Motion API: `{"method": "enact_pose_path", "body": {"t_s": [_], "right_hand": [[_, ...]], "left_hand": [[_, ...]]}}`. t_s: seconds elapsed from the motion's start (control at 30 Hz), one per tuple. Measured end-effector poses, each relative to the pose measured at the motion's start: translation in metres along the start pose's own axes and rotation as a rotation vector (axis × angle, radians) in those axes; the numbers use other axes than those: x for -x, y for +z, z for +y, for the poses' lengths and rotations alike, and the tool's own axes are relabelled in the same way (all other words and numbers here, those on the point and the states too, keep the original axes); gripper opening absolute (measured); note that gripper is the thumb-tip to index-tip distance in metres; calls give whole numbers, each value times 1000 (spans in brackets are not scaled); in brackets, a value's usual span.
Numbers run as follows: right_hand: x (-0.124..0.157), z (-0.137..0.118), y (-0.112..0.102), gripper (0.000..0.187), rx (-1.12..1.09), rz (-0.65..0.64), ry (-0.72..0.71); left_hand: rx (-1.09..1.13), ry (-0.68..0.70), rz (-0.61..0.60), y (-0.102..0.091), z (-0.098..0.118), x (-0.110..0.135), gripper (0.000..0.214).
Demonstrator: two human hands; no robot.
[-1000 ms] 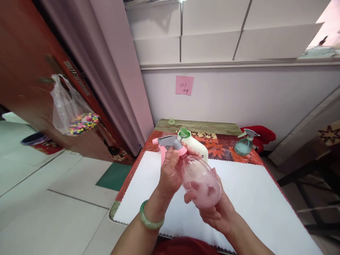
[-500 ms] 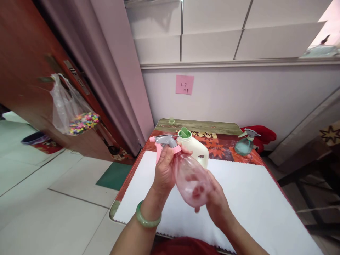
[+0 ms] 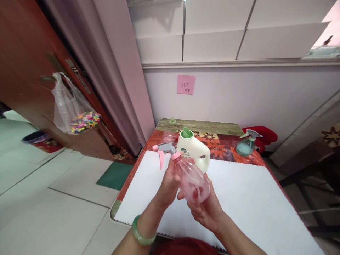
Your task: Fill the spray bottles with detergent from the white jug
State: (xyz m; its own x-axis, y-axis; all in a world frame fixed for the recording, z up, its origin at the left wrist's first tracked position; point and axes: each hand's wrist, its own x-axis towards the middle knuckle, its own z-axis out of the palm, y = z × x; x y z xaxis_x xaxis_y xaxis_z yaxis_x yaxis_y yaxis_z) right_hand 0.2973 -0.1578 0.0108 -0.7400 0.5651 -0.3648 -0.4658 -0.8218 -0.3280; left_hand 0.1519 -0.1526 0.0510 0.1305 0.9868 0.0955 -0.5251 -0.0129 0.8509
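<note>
A clear pink spray bottle (image 3: 193,179) with a grey and pink trigger head is tilted in the air above the white mat, its nozzle pointing left. My left hand (image 3: 170,182) is wrapped round its upper body just below the pink collar. My right hand (image 3: 205,207) cups the rounded base from the right and below. A thin tube shows inside the bottle. Right behind it stands a cream jug (image 3: 192,147) with a green spout in its open mouth; the bottle hides part of the jug. A green bangle (image 3: 142,233) is on my left wrist.
A white mat (image 3: 252,198) covers much of the table. A green spray bottle (image 3: 245,146) stands at the back right, with a small green cap (image 3: 172,120) at the back left. Beads fill a plastic bag (image 3: 77,113) hanging on the door. A bucket (image 3: 41,140) is on the floor.
The spray bottle has moved lower and turned, so its trigger now hangs away from my left hand. My left hand has shifted from the collar to the bottle's body; my right has slid under the base.
</note>
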Motion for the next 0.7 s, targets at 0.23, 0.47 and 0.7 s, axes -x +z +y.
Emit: {"method": "enact_pose_path", "body": {"t_s": [0.23,0.47,0.7], "right_hand": [[-4,16,-36,62,512,338,-64],[7,23,-73,58,597,530,-90],[4,23,-70,57,617,542,-135]], "left_hand": [[-464,-76,310,-80,22,13,72],[-2020,-203,421,-140,37,-14,52],[-2014,-108,214,-141,-7,-63,76]]}}
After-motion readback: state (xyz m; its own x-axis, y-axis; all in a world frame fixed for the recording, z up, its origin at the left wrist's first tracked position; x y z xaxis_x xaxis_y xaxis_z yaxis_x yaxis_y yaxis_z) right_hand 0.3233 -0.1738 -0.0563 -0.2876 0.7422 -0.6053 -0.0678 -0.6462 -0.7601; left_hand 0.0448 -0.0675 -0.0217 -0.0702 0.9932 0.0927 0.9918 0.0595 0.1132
